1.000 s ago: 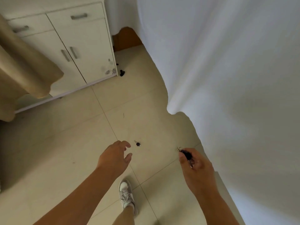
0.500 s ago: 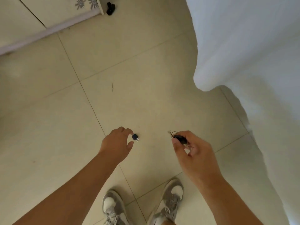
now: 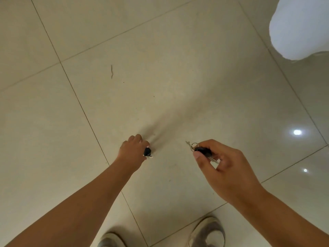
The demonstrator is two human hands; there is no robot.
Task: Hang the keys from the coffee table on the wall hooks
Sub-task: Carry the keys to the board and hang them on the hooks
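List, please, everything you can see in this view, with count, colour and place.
small key: one, black head, on the floor at the left fingertips
key bunch: one, black fob with silver ring and keys, pinched in the right hand
white cloth: one, top right corner
floor: beige tiles, throughout
debris strand: one, dark, upper left tile
shoes: two, grey-white, bottom edge
left hand: reaching down at the small key
right hand: grip closed on the key bunch
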